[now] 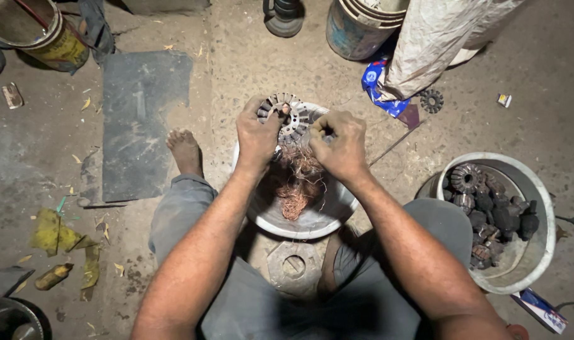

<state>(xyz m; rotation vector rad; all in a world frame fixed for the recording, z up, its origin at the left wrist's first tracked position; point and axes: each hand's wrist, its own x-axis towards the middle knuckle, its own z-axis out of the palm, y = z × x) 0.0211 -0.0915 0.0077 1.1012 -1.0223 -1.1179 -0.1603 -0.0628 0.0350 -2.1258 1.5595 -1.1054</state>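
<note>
I sit on a concrete floor with a round metal stator core (286,117), slotted like a toothed ring, held over a white bowl (303,221). My left hand (257,132) grips the core's left side. My right hand (341,142) is closed on its right side, fingers curled at the windings. A tangle of thin copper wire (294,182) hangs from the core down into the bowl. A flat metal ring plate (293,267) lies on the floor between my legs, below the bowl.
A white tub (531,252) of dark, greasy stator cores stands at the right. A grey mat (142,119) lies left, beside my bare foot (186,151). Buckets (356,25) and a white sack (438,38) stand at the back, with a small gear (432,101) near them.
</note>
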